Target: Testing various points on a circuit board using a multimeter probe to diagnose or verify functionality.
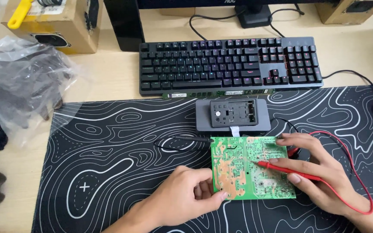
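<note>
Pale wooden table (pixel 109 73), black keyboard (pixel 229 64), black desk mat with white contour lines (pixel 109 151), crumpled clear plastic bag (pixel 22 82), cardboard box (pixel 52 26), monitor stand (pixel 252 16)

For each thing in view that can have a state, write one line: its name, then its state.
Green circuit board: solder side up, steadied by left hand.
Red probe: held in right hand, tip on board.
Black probe: lying loose on mat.
Keyboard: backlit.
Plastic bag: crumpled.

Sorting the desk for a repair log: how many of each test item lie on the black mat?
Green circuit board: 1
Red probe: 1
Black probe: 1
Grey meter: 1
Total: 4
</note>
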